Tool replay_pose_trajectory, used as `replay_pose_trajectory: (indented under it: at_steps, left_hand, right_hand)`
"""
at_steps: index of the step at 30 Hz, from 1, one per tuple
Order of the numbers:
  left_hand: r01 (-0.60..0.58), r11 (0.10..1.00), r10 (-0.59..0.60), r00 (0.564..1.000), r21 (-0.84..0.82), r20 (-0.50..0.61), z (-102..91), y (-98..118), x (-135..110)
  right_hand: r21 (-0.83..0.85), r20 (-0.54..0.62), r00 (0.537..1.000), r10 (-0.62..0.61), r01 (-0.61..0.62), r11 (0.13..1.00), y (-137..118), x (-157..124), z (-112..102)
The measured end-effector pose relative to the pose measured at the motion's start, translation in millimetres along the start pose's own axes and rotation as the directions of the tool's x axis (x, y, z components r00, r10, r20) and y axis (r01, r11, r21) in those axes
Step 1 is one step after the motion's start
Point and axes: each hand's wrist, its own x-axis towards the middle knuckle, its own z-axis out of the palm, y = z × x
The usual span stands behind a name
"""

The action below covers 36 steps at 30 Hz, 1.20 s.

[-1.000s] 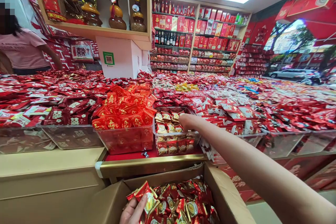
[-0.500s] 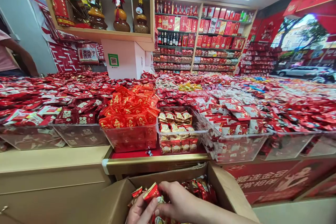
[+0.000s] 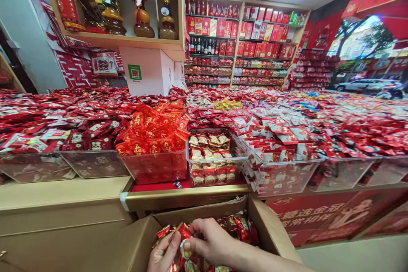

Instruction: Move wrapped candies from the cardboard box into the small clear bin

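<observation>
Both of my hands are down in an open cardboard box at the bottom of the view, which holds red and gold wrapped candies. My left hand is closed on a bunch of these candies. My right hand meets it from the right, its fingers pinched on the same bunch. Straight above the box, a clear plastic bin on the counter holds the same kind of candies, partly filled.
A long counter carries several clear bins heaped with red packets, such as an orange-red heap and white and red packets. A gold-edged counter rim overhangs the box. Shelves of red boxes and bottles line the back wall.
My right hand has come back from the clear bin on the counter down into the cardboard box and joined my left hand on the candies. The person at far left has gone from view.
</observation>
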Motion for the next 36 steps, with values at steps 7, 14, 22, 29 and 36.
replay_pose_trajectory:
  at_steps: [7,14,22,29,36]
  left_hand:
    - [0.014,0.995,-0.022,0.997,-0.099,-0.079,2.2,5,-5]
    - [-0.034,0.999,0.034,0.999,-0.014,0.007,7.4,1,-9]
    - [-0.075,0.997,0.075,0.997,-0.010,0.020,1.4,-5,-4]
    - [-0.045,0.988,0.029,0.994,-0.148,-0.107,-3.5,-1,-4]
    - [-0.075,0.997,0.070,0.991,-0.036,-0.115,-6.1,-3,3]
  right_hand:
    - [0.185,-0.027,0.996,0.080,-0.074,0.980,9,4,2]
    - [0.561,0.035,0.996,0.088,-0.092,0.823,10,9,-1]
    - [0.464,-0.034,0.995,0.097,-0.070,0.883,9,8,3]
    - [0.041,-0.338,0.901,-0.272,0.303,0.952,-48,1,-48]
    - [-0.364,-0.647,0.752,-0.123,-0.163,0.917,-80,51,-175]
